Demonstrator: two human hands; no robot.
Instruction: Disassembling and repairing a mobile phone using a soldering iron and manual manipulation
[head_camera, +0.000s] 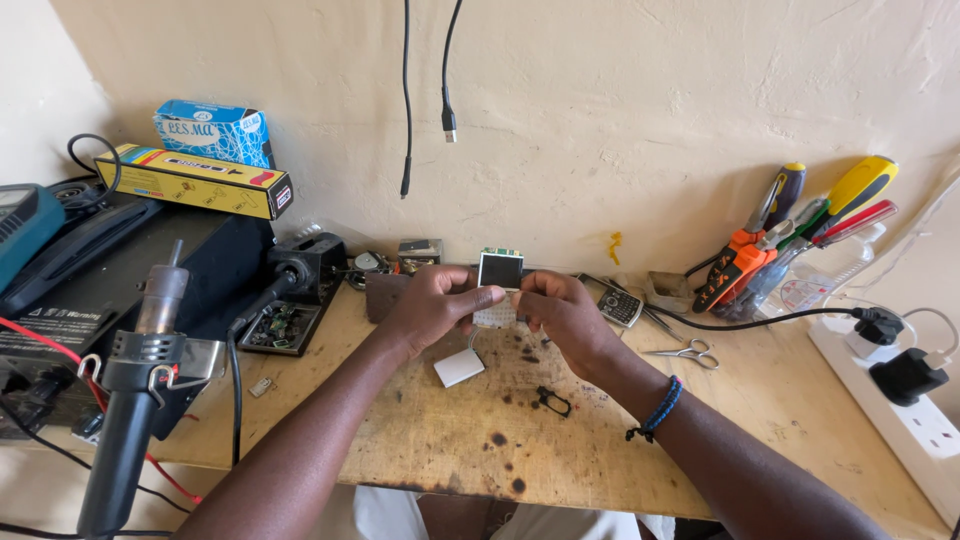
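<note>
Both my hands hold up a small opened phone board (499, 283) with a dark square screen on top and a white keypad below, above the back middle of the wooden bench (480, 430). My left hand (432, 305) grips its left side with thumb and fingers. My right hand (562, 312) pinches its right edge; a blue bead bracelet (660, 408) is on that wrist. Under the hands lies a small white rectangular piece (459, 367), and a black plastic part (553, 401) lies nearer to me.
A hot-air gun (135, 390) stands in its holder at the left beside black equipment and boxes. Scissors (688, 352), a keypad phone (620, 306) and a cluster of screwdrivers (790, 235) lie to the right. A white power strip (915, 415) runs along the right edge. Cables hang from the wall.
</note>
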